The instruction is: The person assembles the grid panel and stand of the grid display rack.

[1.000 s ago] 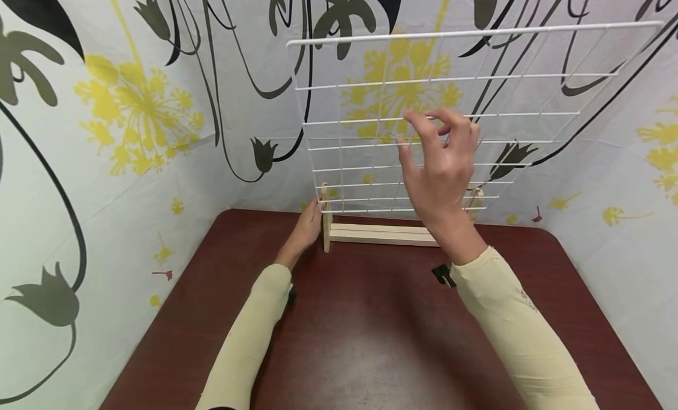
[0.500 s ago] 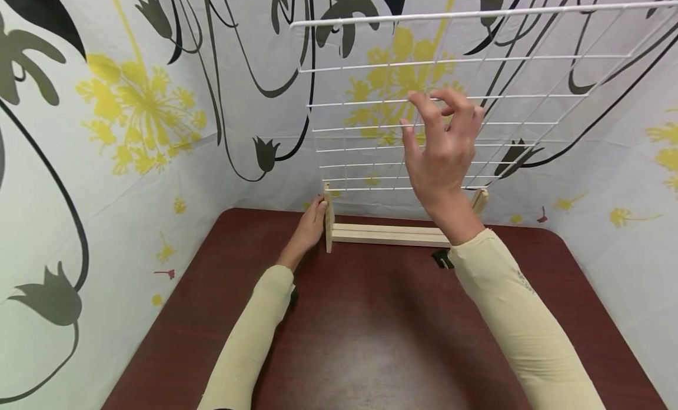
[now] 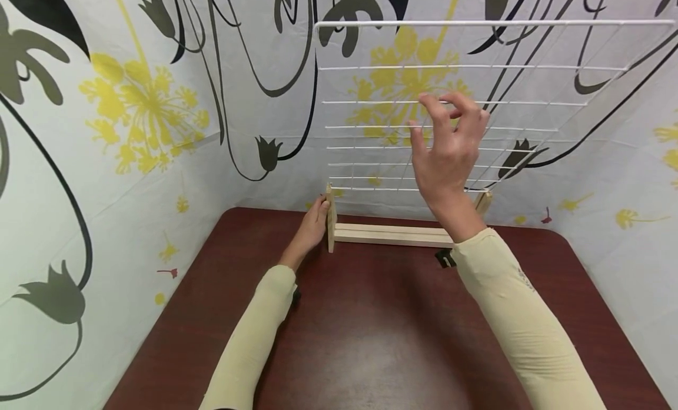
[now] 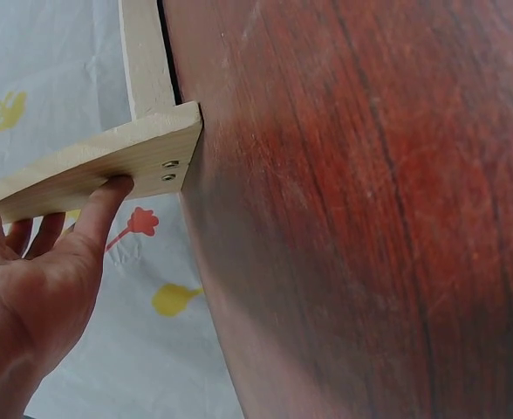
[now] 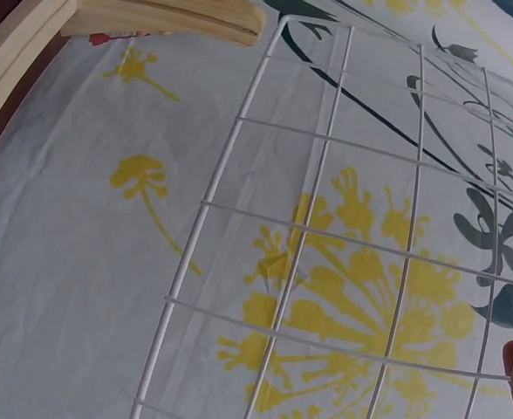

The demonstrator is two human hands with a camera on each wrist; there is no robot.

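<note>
evidently the wooden stand (image 3: 392,235) is already put together: its crossbar meets an upright at each end, and two screw heads (image 4: 170,164) show near the foot of the left upright (image 3: 331,222). it sits at the far edge of the dark red-brown tabletop (image 3: 349,339). the left hand (image 3: 311,223) holds that upright, fingers bent against its outer face. the right hand (image 3: 449,154) is raised, thumb and fingers curled to pinch the white wire grid (image 3: 492,23), which slopes up above the stand, its lowest wire near the upright tops. whether they touch there, i cannot tell. no fastening between them shows, so securing the grid looks like the part left.
</note>
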